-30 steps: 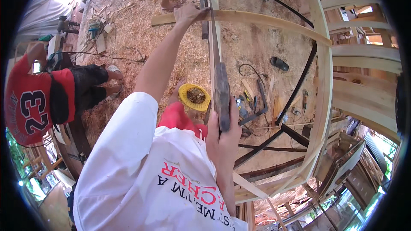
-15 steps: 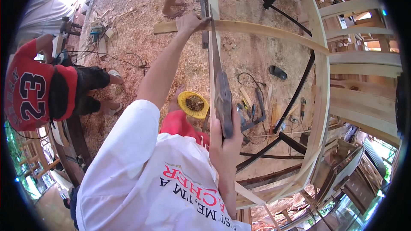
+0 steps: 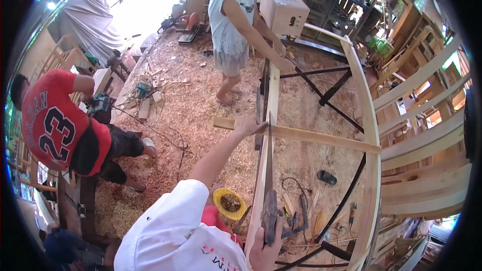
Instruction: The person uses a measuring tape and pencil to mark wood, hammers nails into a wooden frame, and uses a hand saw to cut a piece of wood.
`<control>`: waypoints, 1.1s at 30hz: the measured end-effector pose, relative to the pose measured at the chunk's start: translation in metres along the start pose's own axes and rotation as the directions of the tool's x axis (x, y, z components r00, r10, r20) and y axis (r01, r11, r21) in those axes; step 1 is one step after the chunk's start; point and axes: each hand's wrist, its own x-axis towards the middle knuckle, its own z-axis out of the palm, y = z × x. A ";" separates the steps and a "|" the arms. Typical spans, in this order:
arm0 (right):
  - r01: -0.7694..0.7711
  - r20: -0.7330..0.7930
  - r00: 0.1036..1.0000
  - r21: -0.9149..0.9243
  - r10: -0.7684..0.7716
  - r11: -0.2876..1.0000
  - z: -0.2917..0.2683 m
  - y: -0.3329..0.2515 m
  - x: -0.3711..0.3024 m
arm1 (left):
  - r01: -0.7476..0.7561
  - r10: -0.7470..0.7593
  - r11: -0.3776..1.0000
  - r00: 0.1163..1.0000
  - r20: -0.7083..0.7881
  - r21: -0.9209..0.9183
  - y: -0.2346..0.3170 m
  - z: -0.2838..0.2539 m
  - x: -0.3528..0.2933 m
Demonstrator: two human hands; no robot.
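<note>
My right hand [image 3: 264,250] is closed round the dark handle of a handsaw [image 3: 270,211]. The saw's long blade points away from me and narrows toward its tip. It lies over a pale wooden slat [image 3: 301,134] that runs crosswise over a wooden frame [image 3: 372,120]. Just left of the blade tip, my left hand [image 3: 249,126] grips the slat, its thumb beside the blade. The slat's free end sticks out to the left of that hand. Whether the teeth have cut into the wood cannot be made out.
A person in a pale sleeveless top [image 3: 233,20] holds the frame's far end. At left, someone in a red shirt [image 3: 70,120] bends over work. A yellow basket [image 3: 219,196], a black slipper [image 3: 327,177] and several tools lie on the shaving-covered floor. Curved boards [image 3: 427,155] stand at right.
The view has tilted up, so my hands and the saw sit lower in it. The person at the far end now shows in full, hands on the frame. My grips stay the same.
</note>
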 end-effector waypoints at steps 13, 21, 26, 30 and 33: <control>0.044 0.008 0.999 0.046 -0.044 0.998 0.061 0.031 0.119 | 0.073 -0.070 0.994 0.997 -0.037 0.083 -0.018 -0.020 0.005; -0.059 0.020 0.998 0.092 0.058 0.994 0.026 0.002 0.025 | 0.070 -0.066 0.996 0.996 -0.061 0.053 -0.021 0.006 -0.001; 0.067 -0.004 0.998 -0.144 -0.068 0.987 0.109 0.040 0.229 | -0.026 0.029 0.999 0.993 -0.110 0.031 -0.015 0.001 0.019; 0.132 0.041 0.991 -0.009 -0.131 0.991 0.080 0.054 0.173 | 0.006 0.000 0.998 0.995 -0.104 0.061 -0.019 0.006 0.001; 0.008 0.039 0.999 -0.070 -0.006 0.998 0.027 0.035 0.027 | 0.046 -0.040 0.998 0.993 -0.109 0.053 -0.032 0.004 0.004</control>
